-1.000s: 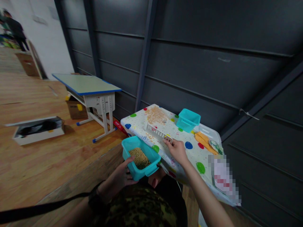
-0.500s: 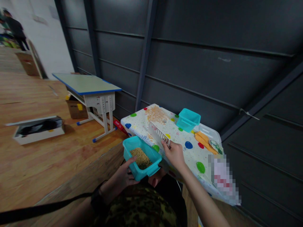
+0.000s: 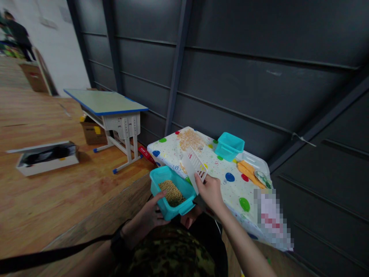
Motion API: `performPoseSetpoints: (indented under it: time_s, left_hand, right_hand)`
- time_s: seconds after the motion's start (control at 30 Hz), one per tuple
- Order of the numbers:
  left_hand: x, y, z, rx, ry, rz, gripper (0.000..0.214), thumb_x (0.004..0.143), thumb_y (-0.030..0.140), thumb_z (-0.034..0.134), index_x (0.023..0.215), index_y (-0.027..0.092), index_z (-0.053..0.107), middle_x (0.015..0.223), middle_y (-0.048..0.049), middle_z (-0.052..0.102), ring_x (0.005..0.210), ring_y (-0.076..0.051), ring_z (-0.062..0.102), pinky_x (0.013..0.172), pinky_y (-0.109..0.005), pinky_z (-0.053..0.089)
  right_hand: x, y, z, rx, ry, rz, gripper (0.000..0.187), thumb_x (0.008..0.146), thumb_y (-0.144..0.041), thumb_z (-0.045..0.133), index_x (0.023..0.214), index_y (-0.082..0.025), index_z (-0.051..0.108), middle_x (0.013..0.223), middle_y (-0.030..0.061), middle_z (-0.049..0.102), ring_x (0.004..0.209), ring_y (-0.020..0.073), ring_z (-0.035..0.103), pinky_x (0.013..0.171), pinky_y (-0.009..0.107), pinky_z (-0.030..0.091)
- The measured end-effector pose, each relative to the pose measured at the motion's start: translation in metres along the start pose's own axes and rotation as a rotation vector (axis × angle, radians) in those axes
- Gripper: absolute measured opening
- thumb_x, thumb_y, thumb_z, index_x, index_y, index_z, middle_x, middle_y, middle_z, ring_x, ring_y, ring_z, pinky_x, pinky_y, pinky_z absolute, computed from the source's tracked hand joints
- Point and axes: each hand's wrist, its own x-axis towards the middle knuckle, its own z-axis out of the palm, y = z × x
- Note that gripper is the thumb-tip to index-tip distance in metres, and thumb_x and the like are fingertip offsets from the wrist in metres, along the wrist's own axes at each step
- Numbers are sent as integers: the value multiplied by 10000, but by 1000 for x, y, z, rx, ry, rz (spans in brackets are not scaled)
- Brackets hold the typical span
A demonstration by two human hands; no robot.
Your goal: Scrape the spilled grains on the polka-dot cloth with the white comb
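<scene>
My left hand [image 3: 154, 211] grips the near left side of a turquoise plastic bin [image 3: 157, 176], its thumb over the rim. Inside the bin lie pale round beans [image 3: 170, 191], with something darker at their near end. My right hand [image 3: 210, 189] is closed on a white slotted plastic piece [image 3: 192, 163], which is tilted above the table's front edge, just right of the bin. Beyond it, small pale bits [image 3: 188, 139] are spread over the far left part of the balloon-print tablecloth [image 3: 213, 169].
A second turquoise bin [image 3: 230, 146] stands at the table's back. Beside it are a white tray [image 3: 253, 161], an orange cloth-like item [image 3: 249, 173] and a clear roll [image 3: 262, 179]. A dark panelled wall [image 3: 245, 84] runs behind. A desk [image 3: 106, 102] stands left.
My right hand has turned the white slotted piece, so its face tilts up and its lower edge swings toward the bin. The left hand and the bin have hardly moved.
</scene>
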Motion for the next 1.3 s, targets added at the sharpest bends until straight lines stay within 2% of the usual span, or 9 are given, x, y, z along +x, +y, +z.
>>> performPoseSetpoints:
  time_s: [0.3,0.5,0.67,0.8,1.0,1.3]
  left_hand:
    - [0,2,-2,-6,4,-13,570,977,516,638,1372,107,599,1222,-197,744,831,-279,755,741,-414,627]
    - [5,3,-6,2,-1,-3,547,973,525,635,1346,127,609,1276,-198,733,878,-292,767,766,-428,640]
    - [9,1,-11,-14,-7,8,542,960,523,659,1353,155,595,1235,-178,755,933,-321,781,804,-459,656]
    - [12,0,-11,-19,12,-1,527,949,509,677,1319,141,611,1205,-179,765,862,-305,776,775,-458,663]
    - [8,3,-8,-20,23,-4,512,968,510,650,1309,129,624,1247,-189,751,901,-312,776,774,-447,656]
    - [-2,7,-4,-23,8,-12,523,987,483,631,1348,105,610,1206,-199,758,847,-292,770,756,-427,643]
  right_hand:
    - [-7,-7,-4,19,-10,-27,570,1049,-532,462,632,-213,683,567,88,705,478,189,628,531,270,389]
    - [-11,-11,-3,48,26,-57,557,1047,-505,463,639,-211,702,617,102,741,543,210,688,556,267,424]
    - [-14,-14,-5,47,30,-70,591,1062,-532,464,614,-214,682,543,70,693,461,178,614,516,260,395]
    - [-17,-17,-6,55,86,-111,579,1072,-496,480,603,-208,660,529,56,680,428,158,592,493,254,366]
    - [-23,-24,-7,64,136,-184,525,1067,-393,518,587,-208,623,517,38,668,426,150,606,495,247,367]
    - [-25,-27,-10,70,156,-203,493,1047,-340,549,579,-202,617,489,18,633,413,140,584,473,242,358]
